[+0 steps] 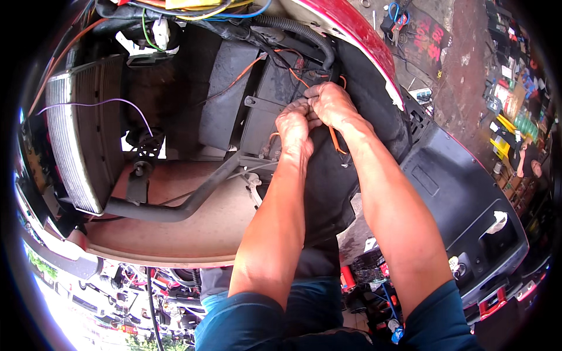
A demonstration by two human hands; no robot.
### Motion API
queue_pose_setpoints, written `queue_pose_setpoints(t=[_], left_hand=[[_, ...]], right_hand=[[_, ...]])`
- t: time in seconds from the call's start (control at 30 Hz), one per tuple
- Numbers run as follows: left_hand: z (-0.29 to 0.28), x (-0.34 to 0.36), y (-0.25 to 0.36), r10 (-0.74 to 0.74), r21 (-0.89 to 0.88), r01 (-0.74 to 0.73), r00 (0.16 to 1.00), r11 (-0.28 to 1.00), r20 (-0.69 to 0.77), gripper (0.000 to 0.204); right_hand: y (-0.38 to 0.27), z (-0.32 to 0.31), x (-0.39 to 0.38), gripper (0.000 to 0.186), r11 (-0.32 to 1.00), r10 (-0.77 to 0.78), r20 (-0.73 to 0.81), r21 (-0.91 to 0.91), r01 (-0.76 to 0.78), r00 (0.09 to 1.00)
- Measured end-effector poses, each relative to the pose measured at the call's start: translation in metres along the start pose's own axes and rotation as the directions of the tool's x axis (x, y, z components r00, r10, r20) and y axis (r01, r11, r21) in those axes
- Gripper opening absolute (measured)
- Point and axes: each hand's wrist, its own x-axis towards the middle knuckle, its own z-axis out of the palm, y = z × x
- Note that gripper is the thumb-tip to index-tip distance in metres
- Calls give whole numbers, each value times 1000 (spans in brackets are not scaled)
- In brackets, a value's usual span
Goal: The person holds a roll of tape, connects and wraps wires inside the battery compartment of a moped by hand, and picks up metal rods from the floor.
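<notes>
My left hand [294, 126] and my right hand [333, 106] meet over a dark box-shaped unit [272, 82], which looks like a battery, inside an opened vehicle bay. Fingers of both hands are closed in a pinch, tips touching. An orange wire [335, 140] comes out below the right hand and hangs in a bend; more orange wire runs into the hands from above. Both hands seem to grip this wire, though the bit between the fingertips is hidden. A flat metal bracket [263, 104] crosses the unit just left of my left hand.
A finned radiator [73, 140] stands at the left, with a loose purple wire [111, 101] before it. A black pipe [175, 212] crosses the bay. Red bodywork [363, 35] curves along the far right. Blue-handled scissors [396, 17] and many scattered goods lie beyond.
</notes>
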Motion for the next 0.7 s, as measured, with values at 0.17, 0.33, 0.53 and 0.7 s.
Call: queue_pose_setpoints(t=[0.17, 0.33, 0.53, 0.7], left_hand=[[-2, -5, 10, -60, 171, 55, 998, 984, 25, 20], [0, -3, 7, 116, 308, -99, 993, 946, -38, 36], [-7, 7, 0, 52, 284, -70, 996, 956, 72, 41], [-13, 8, 4, 9, 285, -32, 997, 958, 83, 38]], right_hand=[[-9, -6, -8, 27, 975, -7, -31, -221, 0, 1000], [-14, -2, -16, 22, 961, -88, -112, -270, 55, 990], [-7, -2, -12, 22, 954, -123, -133, -287, 80, 984], [-9, -3, -7, 25, 961, -41, -88, -275, 15, 995]])
